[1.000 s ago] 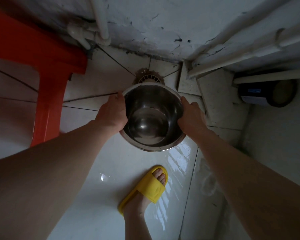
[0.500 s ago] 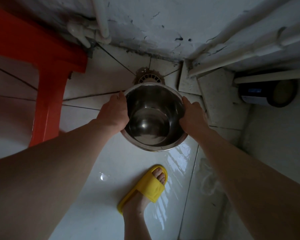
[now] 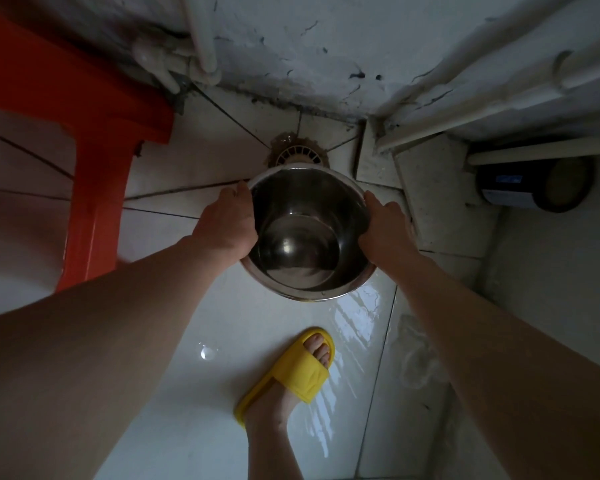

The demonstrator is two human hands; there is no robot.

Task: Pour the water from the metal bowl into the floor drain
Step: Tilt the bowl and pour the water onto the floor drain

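Observation:
A round metal bowl [image 3: 307, 233] is held over the white tiled floor, its far rim just in front of the floor drain [image 3: 299, 154]. My left hand [image 3: 226, 224] grips the bowl's left rim and my right hand [image 3: 384, 226] grips the right rim. The bowl's shiny inside faces me; I cannot tell whether water is in it. The drain is a round white grate ringed by brown stain, near the corner of the walls. The bowl's rim hides the drain's near part.
A red plastic stool [image 3: 94, 161] stands at the left. White pipes [image 3: 201, 36] run down the cracked back wall. A dark can [image 3: 534, 181] lies on its side at the right. My foot in a yellow slipper [image 3: 291, 372] rests on the wet floor below the bowl.
The bowl and both hands have shifted slightly away from me toward the drain. The grip on both rims is unchanged.

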